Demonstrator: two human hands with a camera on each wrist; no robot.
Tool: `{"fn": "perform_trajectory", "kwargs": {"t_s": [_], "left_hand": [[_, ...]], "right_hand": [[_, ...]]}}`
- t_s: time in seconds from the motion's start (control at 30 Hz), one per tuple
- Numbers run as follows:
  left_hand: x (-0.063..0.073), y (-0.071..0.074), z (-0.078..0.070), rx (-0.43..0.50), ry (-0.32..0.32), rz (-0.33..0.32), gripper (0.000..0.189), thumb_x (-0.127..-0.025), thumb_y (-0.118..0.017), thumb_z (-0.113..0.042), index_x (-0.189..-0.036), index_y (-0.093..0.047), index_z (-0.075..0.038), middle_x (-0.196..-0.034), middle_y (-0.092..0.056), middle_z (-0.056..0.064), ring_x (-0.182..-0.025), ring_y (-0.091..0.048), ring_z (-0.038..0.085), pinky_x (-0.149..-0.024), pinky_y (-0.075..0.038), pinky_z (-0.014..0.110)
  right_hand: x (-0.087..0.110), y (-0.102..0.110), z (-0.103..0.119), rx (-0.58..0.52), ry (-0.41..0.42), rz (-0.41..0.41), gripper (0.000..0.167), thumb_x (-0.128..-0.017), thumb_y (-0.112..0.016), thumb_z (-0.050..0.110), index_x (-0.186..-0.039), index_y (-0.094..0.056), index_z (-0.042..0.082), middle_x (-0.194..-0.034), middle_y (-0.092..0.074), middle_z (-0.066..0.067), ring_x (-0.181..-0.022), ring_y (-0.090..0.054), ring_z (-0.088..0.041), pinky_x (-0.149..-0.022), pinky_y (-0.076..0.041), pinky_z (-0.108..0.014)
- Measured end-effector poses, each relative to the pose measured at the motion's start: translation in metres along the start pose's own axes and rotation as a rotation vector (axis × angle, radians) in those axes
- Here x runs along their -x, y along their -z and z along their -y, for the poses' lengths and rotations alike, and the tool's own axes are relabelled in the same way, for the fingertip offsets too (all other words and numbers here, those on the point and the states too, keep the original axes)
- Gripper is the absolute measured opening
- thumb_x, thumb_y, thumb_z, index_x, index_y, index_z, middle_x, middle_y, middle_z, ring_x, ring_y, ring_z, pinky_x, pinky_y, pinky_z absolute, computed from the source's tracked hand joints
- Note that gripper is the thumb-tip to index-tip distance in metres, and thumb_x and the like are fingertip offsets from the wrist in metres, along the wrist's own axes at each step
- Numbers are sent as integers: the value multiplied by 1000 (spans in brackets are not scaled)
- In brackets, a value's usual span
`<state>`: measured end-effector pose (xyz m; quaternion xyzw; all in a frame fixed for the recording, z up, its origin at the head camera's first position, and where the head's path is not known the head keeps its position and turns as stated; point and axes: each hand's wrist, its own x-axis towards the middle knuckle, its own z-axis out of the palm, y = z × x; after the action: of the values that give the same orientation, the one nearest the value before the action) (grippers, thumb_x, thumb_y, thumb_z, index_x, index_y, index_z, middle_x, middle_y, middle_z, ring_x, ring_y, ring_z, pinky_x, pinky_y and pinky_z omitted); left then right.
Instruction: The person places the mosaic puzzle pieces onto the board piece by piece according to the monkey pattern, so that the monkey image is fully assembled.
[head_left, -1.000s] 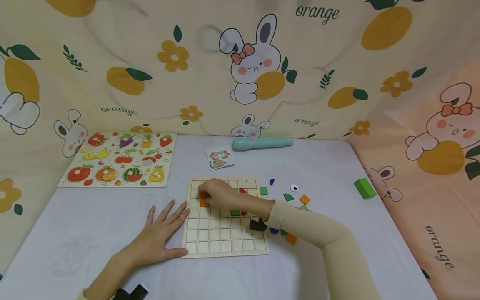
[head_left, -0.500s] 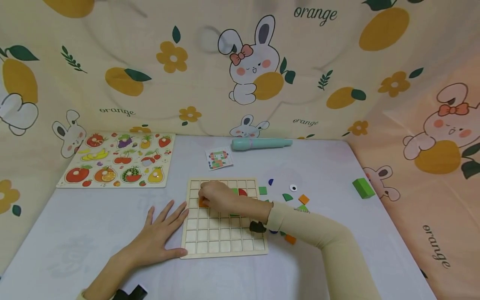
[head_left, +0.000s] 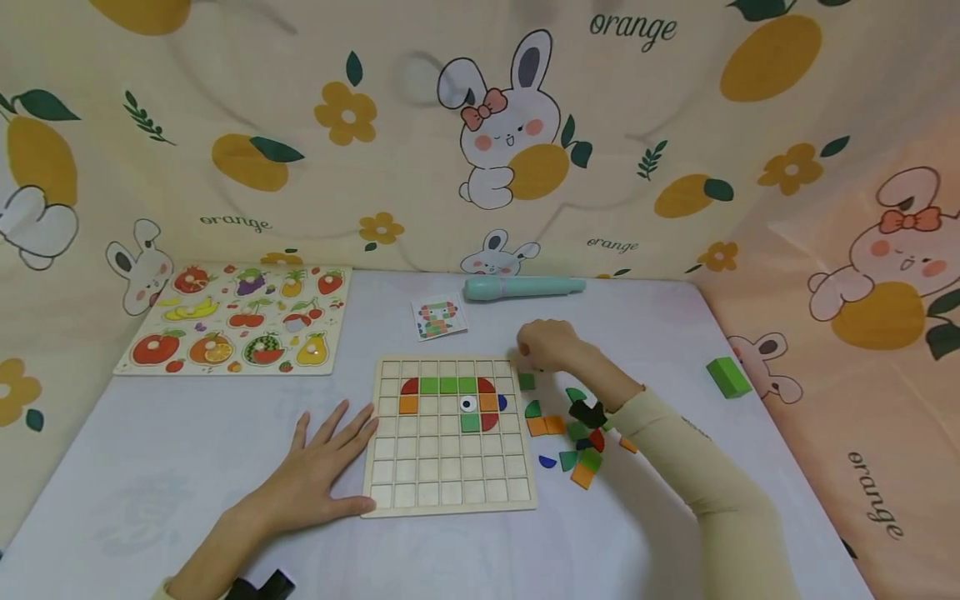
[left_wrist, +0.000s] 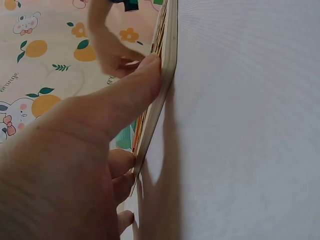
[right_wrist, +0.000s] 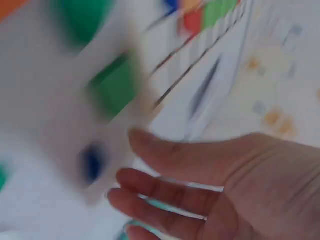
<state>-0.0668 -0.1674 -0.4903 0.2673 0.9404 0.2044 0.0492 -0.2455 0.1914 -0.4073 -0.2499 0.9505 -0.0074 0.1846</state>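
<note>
My left hand (head_left: pixel 318 471) lies with fingers spread at the left edge of a wooden grid board (head_left: pixel 427 492); in the left wrist view its thumb (left_wrist: pixel 135 82) touches the board's rim. Red quarter rounds, green squares, orange squares and a round eye piece (head_left: pixel 468 403) sit in the upper cells. My right hand (head_left: pixel 553 346) hovers past the board's upper right corner. The right wrist view shows its thumb and fingers apart, holding nothing, near a green square (right_wrist: pixel 115 85) and a blurred dark blue piece (right_wrist: pixel 93 162).
Several loose coloured pieces, among them a blue half round (head_left: pixel 547 462), lie right of the board. Behind it are a pattern card (head_left: pixel 439 317) and a teal pen-shaped object (head_left: pixel 525 288). A fruit puzzle board (head_left: pixel 232 321) stands back left, a green block (head_left: pixel 728 378) far right.
My right hand has left the board's left cells and moved to the upper right, beyond the board. An orange square now shows uncovered under the left red quarter round. My left hand stays put.
</note>
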Motion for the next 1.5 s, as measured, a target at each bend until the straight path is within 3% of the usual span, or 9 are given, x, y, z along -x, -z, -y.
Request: {"fn": "perform_trajectory", "kwargs": {"t_s": [0.13,0.23,0.6,0.77,0.9,1.03,1.1,1.33,1.5], "left_hand": [[1,-1,1,14,12,7,103,-80,-60,-76,-156,-34,-11,-165,-21,5,-151,-9,40,-107,0,77],[2,-1,1,32,13,4,103,-80,-61,-75,-156,-34,-11,-165,-21,5,-151,-8,40,-107,0,77],[1,-2,0,24,11,0,104,-79,-61,-75,-156,-33,-12,-165,-21,5,-151,-9,40,-108,0,76],[1,-2,0,19,7,-3,103,-80,-61,-75,-156,-34,-12,-165,-21,5,-151,-9,40,-107,0,76],[1,-2,-1,23,6,-1,103,-80,-61,-75,-156,-33,-12,-165,-21,5,-151,-9,40,-107,0,76],[2,-3,0,27,6,-5,104,-80,-61,-76,-157,-33,-12,-165,-21,5,-151,-9,40,-107,0,76],[3,-4,0,27,3,-10,104,-80,-61,-76,-157,-32,-12,-165,-21,5,-151,-9,40,-107,0,76],[3,-3,3,21,-17,-32,103,-80,-63,-73,-157,-32,-10,-165,-21,5,-150,-11,41,-107,-1,76],[2,-1,2,27,-31,-34,102,-81,-64,-71,-157,-32,-10,-165,-22,6,-150,-11,42,-106,-2,76]], "right_hand": [[1,-7,-35,-161,34,28,15,-83,-78,2,-94,-68,4,-87,-62,-6,-79,-54,-22,-71,-47,-35],[0,-12,-44,-247,72,34,12,-84,-77,1,-90,-67,3,-84,-61,-7,-77,-53,-21,-70,-46,-33],[6,-22,-35,-190,27,-72,12,-82,-68,-10,-79,-65,2,-75,-59,-6,-71,-51,-21,-66,-46,-33],[6,-23,-36,-245,-9,-80,11,-84,-69,-9,-82,-66,1,-79,-60,-6,-75,-52,-22,-69,-46,-33],[-1,-20,-29,-339,53,-142,10,-85,-67,-11,-87,-72,-3,-85,-69,-10,-81,-60,-25,-73,-53,-35],[-15,-13,-5,-407,158,-206,14,-87,-66,-12,-98,-74,-7,-96,-73,-15,-92,-66,-27,-82,-56,-37],[-23,-9,13,-415,228,-195,13,-88,-66,-10,-98,-73,-7,-96,-72,-14,-91,-66,-25,-82,-56,-34],[-51,-9,93,-365,522,1,9,-92,-67,-3,-98,-74,0,-94,-72,-6,-82,-63,-12,-75,-51,-19],[-61,-8,138,-320,599,84,6,-91,-70,0,-95,-74,3,-92,-72,-5,-80,-62,-9,-74,-49,-16]]}}
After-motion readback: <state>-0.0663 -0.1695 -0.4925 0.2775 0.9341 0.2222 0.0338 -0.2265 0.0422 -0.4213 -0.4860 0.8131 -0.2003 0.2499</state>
